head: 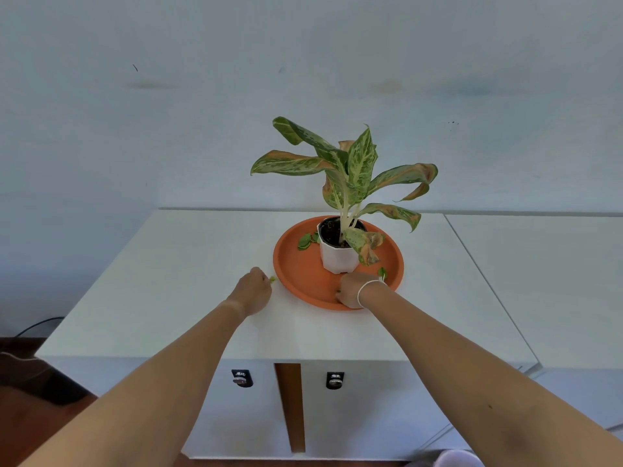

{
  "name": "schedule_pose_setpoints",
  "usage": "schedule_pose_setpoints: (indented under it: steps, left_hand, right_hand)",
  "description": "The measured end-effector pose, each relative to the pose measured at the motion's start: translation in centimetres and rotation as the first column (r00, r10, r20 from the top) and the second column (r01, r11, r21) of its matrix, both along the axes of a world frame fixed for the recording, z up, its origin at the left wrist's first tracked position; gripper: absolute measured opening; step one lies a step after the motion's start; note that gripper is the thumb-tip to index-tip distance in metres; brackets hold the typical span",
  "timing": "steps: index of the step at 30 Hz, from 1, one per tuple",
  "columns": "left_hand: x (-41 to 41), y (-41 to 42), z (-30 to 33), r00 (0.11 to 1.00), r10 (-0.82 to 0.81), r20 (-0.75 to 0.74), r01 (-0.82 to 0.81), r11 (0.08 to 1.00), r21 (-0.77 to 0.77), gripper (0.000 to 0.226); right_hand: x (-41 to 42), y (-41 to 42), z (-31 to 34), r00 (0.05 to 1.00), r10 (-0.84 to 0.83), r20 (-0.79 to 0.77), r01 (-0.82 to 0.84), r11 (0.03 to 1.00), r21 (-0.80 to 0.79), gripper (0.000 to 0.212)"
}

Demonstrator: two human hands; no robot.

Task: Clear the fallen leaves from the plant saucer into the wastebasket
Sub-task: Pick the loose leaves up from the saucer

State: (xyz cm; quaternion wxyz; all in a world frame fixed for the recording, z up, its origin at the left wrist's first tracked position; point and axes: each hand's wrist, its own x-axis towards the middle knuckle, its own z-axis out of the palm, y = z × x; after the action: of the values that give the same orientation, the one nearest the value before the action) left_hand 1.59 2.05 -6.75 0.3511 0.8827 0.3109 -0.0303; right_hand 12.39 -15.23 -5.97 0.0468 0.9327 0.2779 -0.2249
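Note:
An orange round saucer [296, 264] sits on a white cabinet top, holding a white pot [337, 257] with a speckled green plant [350, 170]. Green fallen leaves [306, 241] lie in the saucer left of the pot, and another small leaf [382, 273] lies at the front right. My left hand [254, 291] is just left of the saucer's rim, fingers closed on a small green leaf bit [272, 279]. My right hand [350, 289] rests inside the saucer's front, fingers curled on a green leaf piece [338, 291]. No wastebasket is clearly in view.
The white cabinet top [188, 281] runs left and front of the saucer; a second white surface [539, 281] adjoins on the right. Two black locks [242, 378] are on the cabinet front. A pale rounded object [458, 459] shows at the bottom edge. A wall stands close behind.

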Motion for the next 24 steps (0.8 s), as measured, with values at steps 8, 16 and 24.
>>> schedule_pose_setpoints:
  steps: [8, 16, 24]
  left_hand:
    - [1.2, -1.3, 2.1, 0.977, 0.092, 0.194, -0.025, 0.946, -0.324, 0.026]
    - [2.2, -4.1, 2.8, 0.967, 0.106, 0.233, 0.006, 0.901, -0.434, 0.035]
    - [3.2, -6.0, 2.4, 0.971, 0.018, 0.239, 0.068, 0.935, -0.348, 0.038]
  right_hand:
    - [1.0, -2.4, 2.1, 0.874, -0.258, -0.412, 0.437, 0.787, 0.436, 0.011]
    - [3.2, -7.2, 2.4, 0.645, -0.346, -0.681, 0.752, 0.448, 0.484, 0.018]
    - [3.7, -9.6, 1.3, 0.629, -0.354, -0.692, 0.777, 0.316, 0.545, 0.026]
